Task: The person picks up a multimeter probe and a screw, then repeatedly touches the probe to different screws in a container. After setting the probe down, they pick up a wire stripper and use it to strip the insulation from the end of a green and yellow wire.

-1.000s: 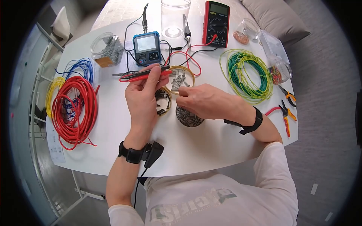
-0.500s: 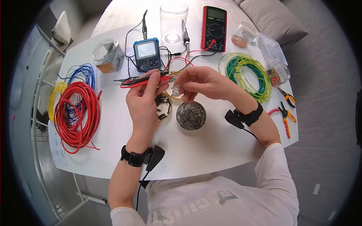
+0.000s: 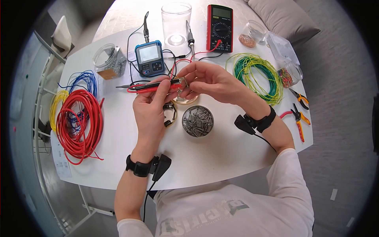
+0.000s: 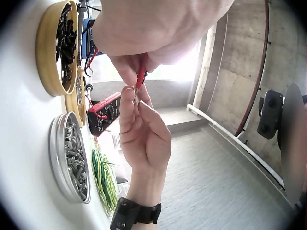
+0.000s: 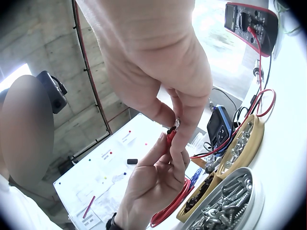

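Red and black test probes [image 3: 152, 85] lie side by side in my left hand [image 3: 152, 104], pinched between thumb and fingers. My right hand [image 3: 211, 81] meets their tips, its thumb and fingertips pinching a small silver screw [image 5: 177, 123] right at the probe ends. Fingers partly cover the screw in every view. Below the hands stands a round metal tin [image 4: 60, 158] full of silver screws. Behind it are two round wooden-coloured dishes, one [image 4: 45, 52] with black screws and the other [image 5: 256, 139] with silver ones, partly hidden by the hands in the head view.
At the back are a blue-framed tester [image 3: 150, 59], a soldering iron [image 3: 190, 39], a red multimeter [image 3: 220, 29] and a clear jar [image 3: 176, 19]. Red cable [image 3: 77, 122] lies left, green wire [image 3: 256, 77] right. Pliers [image 3: 298, 122] lie near the right edge.
My right hand has risen from the screw tin to the probe tips, bringing the screw. The left hand keeps its hold on the probes, nearly still.
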Demonstrator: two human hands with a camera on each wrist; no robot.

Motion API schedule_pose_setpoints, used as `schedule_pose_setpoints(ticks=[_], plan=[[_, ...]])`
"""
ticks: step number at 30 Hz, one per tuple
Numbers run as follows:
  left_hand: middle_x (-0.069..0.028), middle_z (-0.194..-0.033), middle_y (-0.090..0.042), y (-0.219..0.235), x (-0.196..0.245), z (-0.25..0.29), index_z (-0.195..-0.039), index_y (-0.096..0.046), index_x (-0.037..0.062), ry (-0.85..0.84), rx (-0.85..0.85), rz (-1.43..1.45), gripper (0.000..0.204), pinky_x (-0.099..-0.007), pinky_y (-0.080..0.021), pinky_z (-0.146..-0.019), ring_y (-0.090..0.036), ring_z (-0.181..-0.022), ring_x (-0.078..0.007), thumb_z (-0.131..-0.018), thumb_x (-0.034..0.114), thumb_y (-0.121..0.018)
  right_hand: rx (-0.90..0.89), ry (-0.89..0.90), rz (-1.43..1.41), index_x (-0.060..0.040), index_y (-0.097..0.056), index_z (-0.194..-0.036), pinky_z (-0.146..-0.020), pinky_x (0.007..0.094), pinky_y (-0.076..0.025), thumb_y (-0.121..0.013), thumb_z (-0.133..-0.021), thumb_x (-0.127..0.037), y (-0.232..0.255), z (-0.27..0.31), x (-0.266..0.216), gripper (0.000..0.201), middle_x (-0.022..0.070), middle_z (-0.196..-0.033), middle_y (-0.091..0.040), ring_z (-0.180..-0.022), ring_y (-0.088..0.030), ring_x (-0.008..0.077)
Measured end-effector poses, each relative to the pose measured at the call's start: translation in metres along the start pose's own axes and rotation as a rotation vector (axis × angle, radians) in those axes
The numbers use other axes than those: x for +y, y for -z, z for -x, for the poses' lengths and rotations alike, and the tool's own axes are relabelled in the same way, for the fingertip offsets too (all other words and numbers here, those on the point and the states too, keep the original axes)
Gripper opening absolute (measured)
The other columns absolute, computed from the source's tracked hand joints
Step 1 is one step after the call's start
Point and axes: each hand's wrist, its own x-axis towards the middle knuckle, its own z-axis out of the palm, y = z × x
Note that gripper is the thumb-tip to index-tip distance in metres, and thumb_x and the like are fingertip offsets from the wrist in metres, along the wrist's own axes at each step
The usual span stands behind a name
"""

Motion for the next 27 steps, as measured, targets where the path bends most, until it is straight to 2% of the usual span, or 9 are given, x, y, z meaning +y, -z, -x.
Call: schedule_pose_setpoints(ticks=[18, 21, 23, 24, 26, 27], plan=[[-0.0106, -0.095, -0.068, -0.0013, 0.0005, -0.0004, -0.107, -0.064, -0.0038, -0.015, 0.05, 0.029, 0.021, -0.0247, -0.056, -0.076, -0.068, -0.085, -0.0155, -0.092, 0.011, -0.063, 0.022, 0.03, 0.008, 0.0015, -0.048, -0.12, -0.083, 0.0305, -0.057, -0.044, -0.09, 0.005, -0.0021, 0.0015, 0.0007, 0.03, 0.0134, -0.105, -0.06, -0.093, -0.066, 0.0183], [-0.0104, -0.094, -0.068, -0.0022, 0.002, -0.0002, -0.107, -0.064, -0.004, -0.023, 0.074, 0.028, 0.022, -0.0254, -0.057, -0.075, -0.068, -0.085, -0.0157, -0.092, 0.011, -0.063, 0.042, 0.058, 0.057, 0.0012, -0.047, -0.126, -0.081, 0.0309, -0.057, -0.049, -0.096, -0.003, 0.0013, 0.0013, 0.0031, 0.031, 0.0122, -0.114, -0.059, -0.098, -0.065, 0.018], [-0.0104, -0.094, -0.068, -0.0029, 0.0023, -0.0001, -0.107, -0.064, -0.0041, -0.027, 0.081, 0.031, 0.022, -0.0258, -0.057, -0.074, -0.068, -0.085, -0.0159, -0.092, 0.012, -0.064, 0.092, 0.051, 0.106, 0.0009, -0.048, -0.124, -0.074, 0.0273, -0.058, -0.05, -0.096, -0.004, 0.0018, 0.0011, 0.0034, 0.028, 0.0094, -0.11, -0.061, -0.093, -0.066, 0.0152], [-0.0105, -0.094, -0.067, -0.0028, 0.002, -0.0003, -0.107, -0.064, -0.0042, -0.034, 0.09, 0.038, 0.022, -0.0259, -0.057, -0.074, -0.068, -0.084, -0.0162, -0.092, 0.012, -0.064, 0.091, 0.05, 0.106, 0.0009, -0.048, -0.124, -0.074, 0.0273, -0.058, -0.05, -0.096, -0.004, 0.0013, 0.0016, 0.0022, 0.028, 0.0094, -0.11, -0.061, -0.093, -0.066, 0.0152], [-0.0106, -0.094, -0.067, -0.0026, 0.0016, -0.0007, -0.107, -0.064, -0.0043, -0.041, 0.1, 0.045, 0.022, -0.026, -0.057, -0.074, -0.068, -0.084, -0.0164, -0.092, 0.012, -0.064, 0.061, -0.035, 0.269, -0.0002, -0.049, -0.119, -0.064, 0.0222, -0.054, -0.052, -0.096, -0.006, -0.001, 0.0037, -0.003, 0.024, 0.0051, -0.099, -0.063, -0.083, -0.066, 0.0107], [-0.0106, -0.094, -0.067, -0.0024, 0.0014, -0.0007, -0.107, -0.064, -0.0043, -0.052, 0.109, 0.052, 0.022, -0.0258, -0.057, -0.074, -0.068, -0.084, -0.0164, -0.092, 0.012, -0.064, 0.06, -0.036, 0.27, -0.0002, -0.049, -0.119, -0.064, 0.0222, -0.054, -0.052, -0.096, -0.006, -0.0031, 0.005, -0.0059, 0.024, 0.0051, -0.099, -0.063, -0.083, -0.066, 0.0107]])
